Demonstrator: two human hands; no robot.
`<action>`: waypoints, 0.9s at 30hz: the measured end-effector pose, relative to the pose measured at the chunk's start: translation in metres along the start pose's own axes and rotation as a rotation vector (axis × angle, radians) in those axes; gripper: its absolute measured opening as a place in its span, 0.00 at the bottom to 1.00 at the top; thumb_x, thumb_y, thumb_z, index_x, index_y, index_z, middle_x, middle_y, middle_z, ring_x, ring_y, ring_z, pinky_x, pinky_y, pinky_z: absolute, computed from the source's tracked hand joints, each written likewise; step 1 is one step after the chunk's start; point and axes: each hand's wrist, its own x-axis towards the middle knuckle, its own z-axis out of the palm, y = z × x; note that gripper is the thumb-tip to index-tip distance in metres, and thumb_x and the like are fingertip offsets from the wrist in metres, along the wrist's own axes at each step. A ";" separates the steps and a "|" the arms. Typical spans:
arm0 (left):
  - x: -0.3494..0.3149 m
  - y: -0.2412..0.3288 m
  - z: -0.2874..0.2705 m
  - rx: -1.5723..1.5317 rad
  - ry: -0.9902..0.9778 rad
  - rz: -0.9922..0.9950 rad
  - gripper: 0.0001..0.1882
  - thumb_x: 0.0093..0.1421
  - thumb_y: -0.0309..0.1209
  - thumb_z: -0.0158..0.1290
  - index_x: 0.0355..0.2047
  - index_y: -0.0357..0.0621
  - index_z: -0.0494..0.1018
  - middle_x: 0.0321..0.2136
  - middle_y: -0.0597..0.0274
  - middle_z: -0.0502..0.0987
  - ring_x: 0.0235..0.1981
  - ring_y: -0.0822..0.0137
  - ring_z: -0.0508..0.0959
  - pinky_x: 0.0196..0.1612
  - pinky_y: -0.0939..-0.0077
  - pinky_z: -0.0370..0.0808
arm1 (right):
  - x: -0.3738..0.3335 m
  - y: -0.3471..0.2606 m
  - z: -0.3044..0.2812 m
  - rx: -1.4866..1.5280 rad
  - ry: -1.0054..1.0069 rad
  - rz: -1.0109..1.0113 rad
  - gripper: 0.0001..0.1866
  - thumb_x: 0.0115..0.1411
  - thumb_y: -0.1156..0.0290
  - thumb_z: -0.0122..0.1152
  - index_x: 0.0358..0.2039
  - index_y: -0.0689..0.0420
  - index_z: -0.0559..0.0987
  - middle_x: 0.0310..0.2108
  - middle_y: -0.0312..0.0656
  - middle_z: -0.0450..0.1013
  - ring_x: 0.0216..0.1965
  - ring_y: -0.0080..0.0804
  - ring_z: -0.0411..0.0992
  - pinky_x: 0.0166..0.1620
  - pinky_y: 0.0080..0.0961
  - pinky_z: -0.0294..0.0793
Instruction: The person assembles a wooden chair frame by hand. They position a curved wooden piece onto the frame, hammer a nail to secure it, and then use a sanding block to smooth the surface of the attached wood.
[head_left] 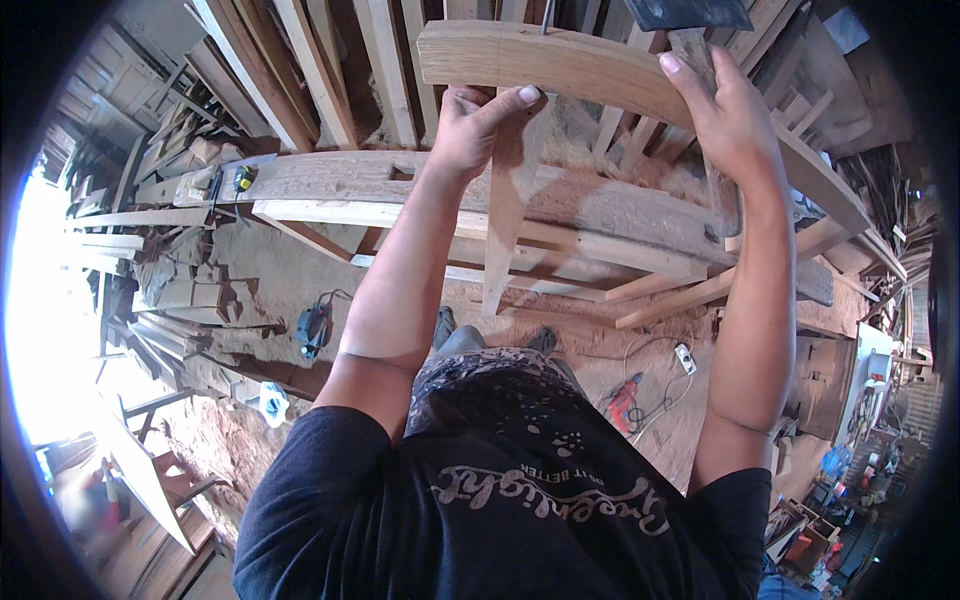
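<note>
My left hand [472, 130] is closed around the top of an upright wooden board [506, 210], its thumb just below a long wooden beam [560, 65]. The beam crosses over the upright board and looks curved in this view. A thin metal nail [548, 16] stands up from the beam's upper edge. My right hand [735, 115] is wrapped round the wooden handle [722, 195] of a hammer, beside the beam. The hammer's dark, wide head [690, 12] is above the beam, to the right of the nail, and partly cut off by the picture's edge.
A thick wooden bench [590, 195] runs across, with a yellow tape measure [243, 178] at its left. Below lie a light timber frame [400, 217], a blue power tool [313, 328], a red power tool [625, 405] and a corded socket strip [684, 358]. Planks [385, 70] lean behind.
</note>
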 end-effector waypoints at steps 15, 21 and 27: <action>0.000 0.001 -0.001 0.045 -0.018 0.002 0.20 0.59 0.31 0.67 0.45 0.27 0.77 0.41 0.47 0.81 0.45 0.60 0.83 0.55 0.62 0.82 | 0.010 0.023 0.007 0.001 -0.015 -0.036 0.42 0.66 0.40 0.59 0.59 0.72 0.71 0.54 0.60 0.75 0.58 0.42 0.73 0.63 0.35 0.65; 0.000 0.002 0.000 0.009 -0.021 -0.006 0.20 0.59 0.31 0.67 0.46 0.27 0.77 0.41 0.47 0.82 0.46 0.60 0.83 0.56 0.63 0.82 | 0.008 0.014 -0.002 0.129 -0.082 0.023 0.50 0.64 0.41 0.62 0.64 0.79 0.63 0.63 0.67 0.66 0.67 0.46 0.64 0.70 0.34 0.55; 0.000 0.002 -0.001 0.056 -0.026 -0.025 0.24 0.58 0.33 0.67 0.49 0.28 0.75 0.43 0.49 0.81 0.47 0.60 0.81 0.56 0.62 0.78 | 0.006 0.012 -0.005 0.173 -0.089 -0.021 0.51 0.64 0.39 0.61 0.63 0.80 0.64 0.60 0.69 0.68 0.65 0.50 0.66 0.69 0.36 0.58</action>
